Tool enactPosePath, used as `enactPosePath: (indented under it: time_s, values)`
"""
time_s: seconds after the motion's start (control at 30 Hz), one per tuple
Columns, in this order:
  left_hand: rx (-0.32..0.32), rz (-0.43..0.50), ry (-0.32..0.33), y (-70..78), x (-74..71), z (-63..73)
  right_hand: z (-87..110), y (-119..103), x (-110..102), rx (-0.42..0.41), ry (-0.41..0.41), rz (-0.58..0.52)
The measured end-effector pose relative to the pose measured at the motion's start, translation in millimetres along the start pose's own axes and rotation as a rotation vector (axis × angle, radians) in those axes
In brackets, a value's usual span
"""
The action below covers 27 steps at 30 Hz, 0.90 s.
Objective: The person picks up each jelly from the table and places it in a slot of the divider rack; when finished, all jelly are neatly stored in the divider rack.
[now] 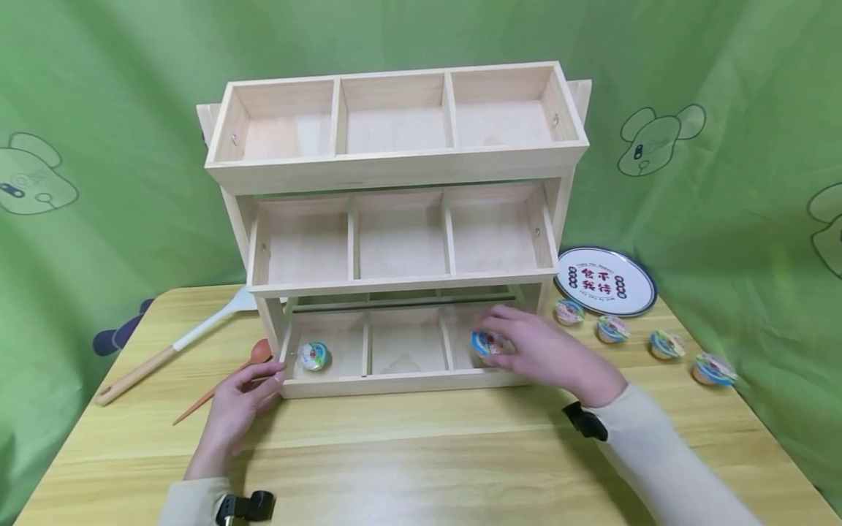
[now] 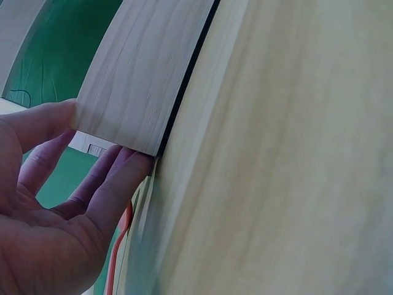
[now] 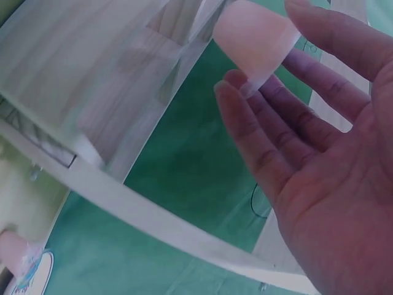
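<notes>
Pinched between my right hand's [image 1: 536,347] thumb and fingers, a small jelly cup [image 1: 488,343] with a blue-patterned lid is held over the right compartment of the rack's bottom tray. In the right wrist view its pale tapered side [image 3: 255,40] shows. My left hand [image 1: 238,398] grips the front left corner of that bottom tray [image 1: 395,383], fingertips at the upper and lower edges of its front board [image 2: 144,80]. Another jelly cup [image 1: 313,356] sits in the left compartment. The pale three-tier wooden rack [image 1: 395,166] has three compartments per tier.
Several jelly cups [image 1: 613,329] stand in a slanting row on the right of the table [image 1: 421,460]. Behind them lies a white plate [image 1: 605,281] with a dark rim. A white spatula [image 1: 197,332] with a wooden handle and an orange spoon [image 1: 259,352] lie at left. A green curtain [image 1: 723,88] surrounds the table.
</notes>
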<state>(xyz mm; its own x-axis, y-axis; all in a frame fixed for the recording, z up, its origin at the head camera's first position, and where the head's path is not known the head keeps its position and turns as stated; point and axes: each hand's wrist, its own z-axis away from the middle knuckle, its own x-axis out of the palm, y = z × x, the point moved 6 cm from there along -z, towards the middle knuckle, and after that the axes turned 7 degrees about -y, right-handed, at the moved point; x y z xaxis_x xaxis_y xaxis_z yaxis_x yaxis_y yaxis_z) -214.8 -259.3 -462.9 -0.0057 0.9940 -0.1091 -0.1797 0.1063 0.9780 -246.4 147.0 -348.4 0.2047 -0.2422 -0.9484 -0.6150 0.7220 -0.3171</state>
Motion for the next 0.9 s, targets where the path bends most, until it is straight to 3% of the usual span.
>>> enactPosePath:
  time_s: [0.43,0.9]
  values:
    - [0.012,0.01,-0.009,1.9,1.3,1.0,-19.0,-11.4,8.2,0.0,-0.026,-0.013]
    - [0.011,0.001,-0.023,1.9,0.5,1.4,-50.0,-41.1,20.7,-0.13,-0.021,-0.036]
